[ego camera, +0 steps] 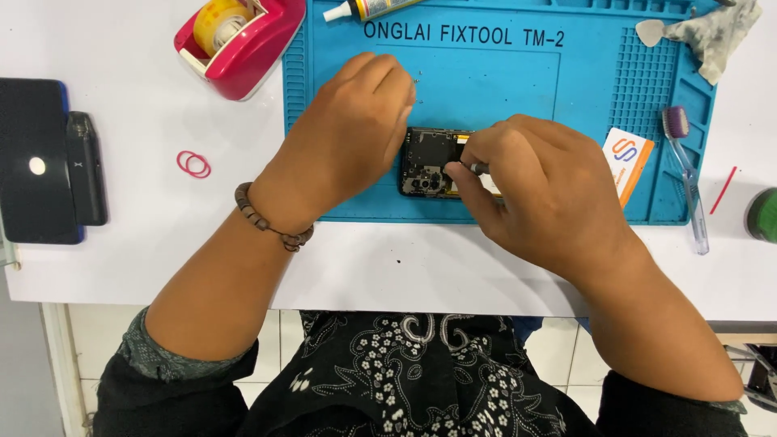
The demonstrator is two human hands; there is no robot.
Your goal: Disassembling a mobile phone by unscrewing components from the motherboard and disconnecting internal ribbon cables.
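An opened black phone (429,158) with its inner board showing lies on the blue work mat (502,73), near the mat's front edge. My left hand (348,133) rests over the phone's left end with fingers curled, holding it steady. My right hand (534,190) covers the phone's right half and pinches a thin dark tool (479,168) whose tip meets the phone's inside. Most of the phone's right side is hidden under my right hand. A beaded bracelet (267,220) circles my left wrist.
A pink tape dispenser (243,40) sits at the mat's left top corner, a glue tube (364,8) above. A dark phone with a power bank (48,162) lies far left, red rubber bands (194,164) nearby. A card (627,162), toothbrush (686,174) and cloth (716,32) lie right.
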